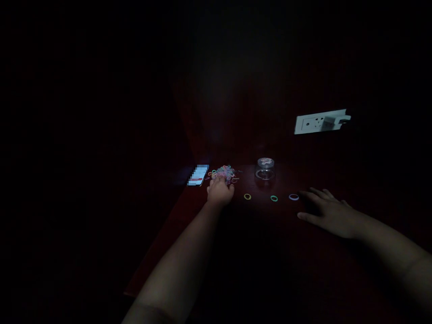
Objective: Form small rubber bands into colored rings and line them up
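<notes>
My left hand [220,191] reaches to the near edge of a pile of small coloured bands [225,172]; its fingertips are partly hidden among them, so a grip cannot be made out. Right of the pile, a yellow ring [247,196], a green ring [274,198] and a purple ring [294,197] lie in a row on the dark red table [175,225]. My right hand [326,210] is spread, palm down, just right of the purple ring and holds nothing. Behind the rings stands a clear jar [265,170] with its lid on.
A phone [198,175] with a lit screen lies left of the pile, near the table's left edge. On the wall at the back right is a white socket panel [312,123] with a plug in it. The surroundings are very dark.
</notes>
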`<state>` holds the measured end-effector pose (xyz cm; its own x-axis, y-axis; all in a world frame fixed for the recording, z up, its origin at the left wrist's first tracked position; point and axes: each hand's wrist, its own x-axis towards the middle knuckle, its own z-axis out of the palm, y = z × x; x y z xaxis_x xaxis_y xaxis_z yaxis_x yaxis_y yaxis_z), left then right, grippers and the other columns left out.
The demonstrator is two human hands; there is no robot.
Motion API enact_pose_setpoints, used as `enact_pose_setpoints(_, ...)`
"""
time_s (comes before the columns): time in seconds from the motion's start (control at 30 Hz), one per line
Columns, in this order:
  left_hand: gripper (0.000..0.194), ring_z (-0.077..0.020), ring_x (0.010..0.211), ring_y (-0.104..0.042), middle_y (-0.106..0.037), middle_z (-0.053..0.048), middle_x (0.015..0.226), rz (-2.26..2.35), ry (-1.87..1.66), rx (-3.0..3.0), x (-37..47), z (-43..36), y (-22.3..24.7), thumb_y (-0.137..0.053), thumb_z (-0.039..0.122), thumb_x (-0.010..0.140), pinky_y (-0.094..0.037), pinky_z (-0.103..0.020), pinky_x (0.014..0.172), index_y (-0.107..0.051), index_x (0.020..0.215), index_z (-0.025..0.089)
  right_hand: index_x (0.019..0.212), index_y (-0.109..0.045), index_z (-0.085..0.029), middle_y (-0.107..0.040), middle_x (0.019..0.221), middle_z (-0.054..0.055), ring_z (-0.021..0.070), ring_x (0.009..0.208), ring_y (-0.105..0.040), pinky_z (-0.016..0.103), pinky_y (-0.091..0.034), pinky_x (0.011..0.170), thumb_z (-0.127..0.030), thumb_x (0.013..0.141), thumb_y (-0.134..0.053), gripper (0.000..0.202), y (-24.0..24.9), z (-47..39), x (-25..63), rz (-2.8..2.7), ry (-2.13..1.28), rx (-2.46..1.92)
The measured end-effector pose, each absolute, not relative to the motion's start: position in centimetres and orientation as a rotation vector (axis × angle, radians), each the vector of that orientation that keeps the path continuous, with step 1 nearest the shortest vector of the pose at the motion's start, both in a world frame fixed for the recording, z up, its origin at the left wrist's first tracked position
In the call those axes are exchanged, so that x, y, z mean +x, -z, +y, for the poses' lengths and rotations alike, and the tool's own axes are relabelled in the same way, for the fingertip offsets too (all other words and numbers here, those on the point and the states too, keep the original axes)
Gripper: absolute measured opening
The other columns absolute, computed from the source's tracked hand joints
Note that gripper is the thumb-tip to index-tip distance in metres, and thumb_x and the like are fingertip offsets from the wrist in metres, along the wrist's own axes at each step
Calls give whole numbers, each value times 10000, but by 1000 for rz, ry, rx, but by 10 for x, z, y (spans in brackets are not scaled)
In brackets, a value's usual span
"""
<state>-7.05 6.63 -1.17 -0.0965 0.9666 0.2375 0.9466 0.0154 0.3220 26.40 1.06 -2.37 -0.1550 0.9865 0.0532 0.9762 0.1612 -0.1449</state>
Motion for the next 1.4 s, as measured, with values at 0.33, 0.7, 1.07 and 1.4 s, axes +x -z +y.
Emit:
enact_pose_setpoints(0.33,559,-344,1335,-391,-458,-112,1470,2213,-572,2041,-75,68,13,-477,493,863,-382,-510,1039,-483,1351,221,1456,-439,-351,-213,1614,71,432,1460,-96,682,-215,1100,-736,790,-472,770,12,2,247,-2380,-236,-1888)
enact_pose_setpoints(0.7,493,-291,1312,-453,-464,-130,1462,2210,-663,2010,-80,68,9,-443,325,890,-413,-446,1045,-478,1357,173,1525,-317,-270,-159,1619,102,403,1469,-72,661,-174,1127,-739,784,-474,891,8,0,242,-2425,-232,-1820)
enact_pose_setpoints(1.07,554,-309,1438,-264,-263,18,1588,2092,-665,2214,-83,90,7,-590,407,846,-285,-473,1151,-480,1389,385,1525,-313,-252,-191,1615,109,398,1469,-99,652,-190,1131,-705,810,-463,860,9,0,243,-2392,-213,-1788)
enact_pose_setpoints(1.4,413,-201,1228,-557,-604,-46,1342,1975,-855,2223,-101,138,10,-548,267,894,-391,-293,1092,-596,1303,231,1517,-330,-251,-216,1609,99,383,1472,-108,636,-191,1143,-685,810,-481,843,13,5,244,-2363,-187,-1791)
